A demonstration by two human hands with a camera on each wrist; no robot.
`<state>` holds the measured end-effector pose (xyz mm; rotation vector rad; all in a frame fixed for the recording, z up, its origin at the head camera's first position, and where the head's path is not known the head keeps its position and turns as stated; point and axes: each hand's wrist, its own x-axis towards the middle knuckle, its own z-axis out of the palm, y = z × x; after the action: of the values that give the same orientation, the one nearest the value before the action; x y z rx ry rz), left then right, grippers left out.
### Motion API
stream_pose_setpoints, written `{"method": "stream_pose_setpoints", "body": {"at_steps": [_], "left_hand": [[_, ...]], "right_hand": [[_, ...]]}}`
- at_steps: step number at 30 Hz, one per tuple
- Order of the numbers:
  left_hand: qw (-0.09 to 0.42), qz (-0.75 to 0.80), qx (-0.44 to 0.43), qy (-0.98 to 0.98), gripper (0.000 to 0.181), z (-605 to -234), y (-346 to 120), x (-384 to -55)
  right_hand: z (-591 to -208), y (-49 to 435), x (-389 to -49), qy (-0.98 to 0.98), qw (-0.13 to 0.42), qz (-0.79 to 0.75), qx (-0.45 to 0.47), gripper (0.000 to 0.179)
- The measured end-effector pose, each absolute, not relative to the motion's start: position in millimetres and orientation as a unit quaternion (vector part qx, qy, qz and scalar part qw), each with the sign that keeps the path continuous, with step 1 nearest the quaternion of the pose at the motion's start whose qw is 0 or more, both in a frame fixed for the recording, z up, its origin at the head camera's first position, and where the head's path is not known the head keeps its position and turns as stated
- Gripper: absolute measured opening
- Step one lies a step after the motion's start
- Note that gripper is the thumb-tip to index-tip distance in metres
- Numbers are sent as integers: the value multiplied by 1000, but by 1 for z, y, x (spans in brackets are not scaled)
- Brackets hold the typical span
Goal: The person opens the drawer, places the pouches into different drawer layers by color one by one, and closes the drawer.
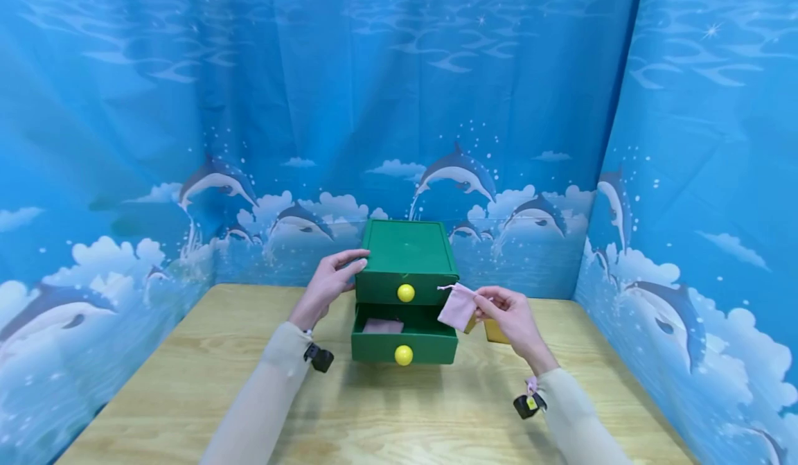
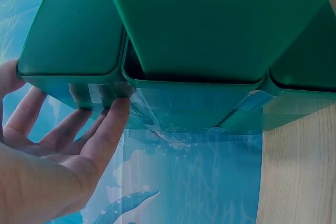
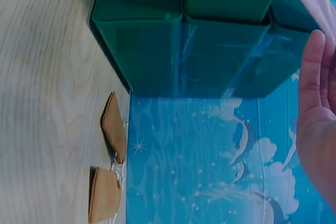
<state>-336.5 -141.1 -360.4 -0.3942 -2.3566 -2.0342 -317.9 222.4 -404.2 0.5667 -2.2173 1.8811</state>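
A green drawer cabinet (image 1: pixel 408 247) with yellow knobs stands on the table. Its upper drawer (image 1: pixel 380 288) is closed, while the drawer below (image 1: pixel 374 348) is pulled out. A pink cloth piece (image 1: pixel 383 326) lies inside that drawer. My right hand (image 1: pixel 508 316) pinches a small pink drawstring pouch (image 1: pixel 458 307) between thumb and fingers, just right of the cabinet front and above the drawer's right edge. At the cabinet's upper left, my left hand (image 1: pixel 330 281) rests with extended fingers against the side; the left wrist view shows the fingertips (image 2: pixel 121 106) touching the top section's side.
Two tan pouches (image 3: pixel 114 127) (image 3: pixel 105 195) lie on the wooden table (image 1: pixel 187 389) to the cabinet's right, partly behind my right hand in the head view. Dolphin-print curtains (image 1: pixel 312 104) surround the table at the back and sides.
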Motion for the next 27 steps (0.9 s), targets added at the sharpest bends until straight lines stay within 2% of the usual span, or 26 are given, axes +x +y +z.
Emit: {"method": "stream_pose_setpoints", "body": {"at_steps": [10,19,27], "left_hand": [[-2,-649,-126,-751,42,-359,-141,-338],[5,-647,-130,-751,41,-363,-143,-339],[5,-650,-129,-749,41,-363,-141,-340]], "right_hand": [[-405,202,-319,-767,71,608,193,28],[-403,186,-319,-770,76,596,214,25],[-405,172,-316,-776,49,588,221,23]]}}
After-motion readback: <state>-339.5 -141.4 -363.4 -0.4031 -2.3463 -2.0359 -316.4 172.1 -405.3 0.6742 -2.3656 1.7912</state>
